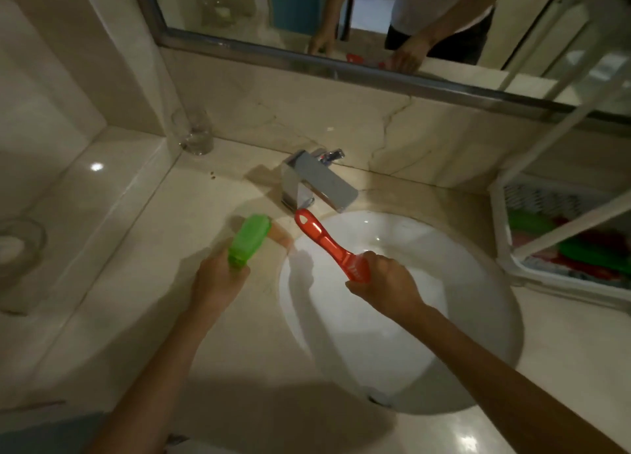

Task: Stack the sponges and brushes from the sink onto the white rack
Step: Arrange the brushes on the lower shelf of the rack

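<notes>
Green brush [249,240]: gripped by curled fingers of left hand [218,279], held over worktop [153,235] beside sink [478,303]. Red brush [324,242]: gripped at head by right hand [382,283], over sink. Rack [500,235]: on worktop at right.

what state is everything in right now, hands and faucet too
left hand: grips the green brush
right hand: grips the red brush near its head
green brush: held above the counter, left of the sink
red brush: held over the sink, handle toward the faucet
faucet: no water visibly running
sink: no other items visible inside
white rack: lower shelf holds green and red items
glass: upright on the counter
</notes>
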A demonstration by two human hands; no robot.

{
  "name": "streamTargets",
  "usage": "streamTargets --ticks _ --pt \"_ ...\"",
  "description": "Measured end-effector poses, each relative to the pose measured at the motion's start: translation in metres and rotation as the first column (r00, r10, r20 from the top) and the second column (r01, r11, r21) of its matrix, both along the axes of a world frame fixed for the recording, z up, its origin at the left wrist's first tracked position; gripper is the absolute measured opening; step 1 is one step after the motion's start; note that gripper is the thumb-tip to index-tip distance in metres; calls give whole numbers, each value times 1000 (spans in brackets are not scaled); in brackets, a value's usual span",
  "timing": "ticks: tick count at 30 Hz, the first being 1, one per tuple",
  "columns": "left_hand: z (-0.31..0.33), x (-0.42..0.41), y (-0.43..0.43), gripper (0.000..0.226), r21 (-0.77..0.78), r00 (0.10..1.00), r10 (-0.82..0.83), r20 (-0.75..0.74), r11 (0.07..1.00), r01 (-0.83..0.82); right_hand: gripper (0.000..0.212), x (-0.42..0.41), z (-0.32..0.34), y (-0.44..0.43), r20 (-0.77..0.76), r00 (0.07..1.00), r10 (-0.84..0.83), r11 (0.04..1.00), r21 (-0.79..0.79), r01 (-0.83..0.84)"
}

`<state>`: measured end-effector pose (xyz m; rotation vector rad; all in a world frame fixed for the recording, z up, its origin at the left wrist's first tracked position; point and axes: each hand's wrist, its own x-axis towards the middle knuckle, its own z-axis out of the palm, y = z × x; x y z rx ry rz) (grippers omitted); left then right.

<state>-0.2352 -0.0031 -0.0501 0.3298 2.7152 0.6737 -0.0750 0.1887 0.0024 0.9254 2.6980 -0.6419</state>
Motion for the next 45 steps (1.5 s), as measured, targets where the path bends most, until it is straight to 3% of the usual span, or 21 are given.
streamTargets --ticks 6,12,16,22,28,32,41,45 --pt "13 86 42 12 33 961 -239 138 971 237 32 99 13 28 -19 982 -190 982 -8 190" --pt "39 161 117 22 43 838 -533 118 846 532 35 194 12 58 -69 909 -411 911 -50 409" --pt "54 206 157 10 39 763 -633 129 772 634 35 254 11 84 -145 853 -501 863 -16 504" --pt "69 271 224 19 30 694 -714 93 699 715 38 315 20 138 -242 769 -592 796 -23 605" --pt "72 310 279 8 96 754 -647 116 763 640 42 319 40 206 -261 759 -596 774 65 630" --pt "75 319 299 4 184 822 -556 123 827 531 46 287 46 235 -235 758 -609 778 12 628" --pt "75 308 320 30 269 919 -347 188 918 292 54 216 43 272 -184 833 -522 850 -41 525" --pt "76 304 319 16 298 924 -313 221 923 241 53 202 37 278 -166 848 -503 863 -45 503"
